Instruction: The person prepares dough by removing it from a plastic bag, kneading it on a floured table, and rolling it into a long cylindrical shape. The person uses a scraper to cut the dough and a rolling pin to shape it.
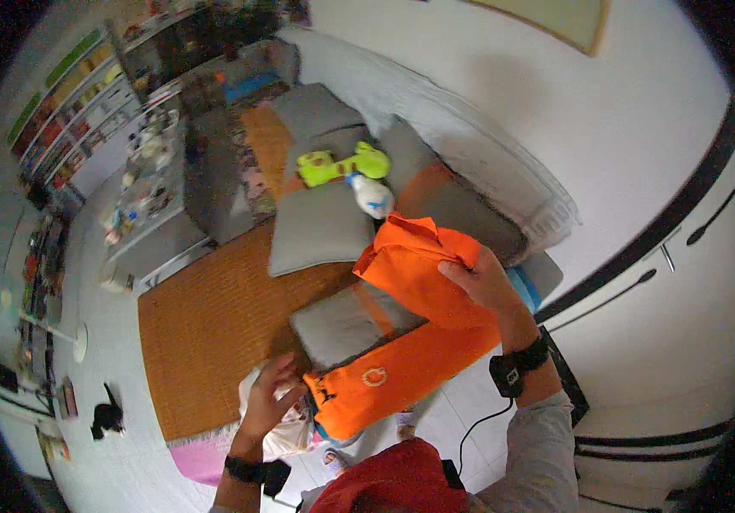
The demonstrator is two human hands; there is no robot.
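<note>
A bright orange garment (436, 359) stretches in a bent band in front of me, with a pale ring emblem and a small dark print near its lower left end. At its upper right, my right hand (478, 282) is closed on the fabric, thumb on top, and part of the cloth bunches up beyond it. Beside the printed end, my left hand (273, 398) has its fingers apart and curved, with no cloth gripped that I can see. Under and beside this hand lies a pale pink cloth (286, 432), partly hidden.
A sofa with a brown woven mat (205, 316) and grey cushions (320, 227) lies ahead. On it rest a green plush toy (346, 164) and a white plush toy (373, 198). White cabinets (658, 342) stand at right. A black-and-white cat (108, 417) is on the floor at left.
</note>
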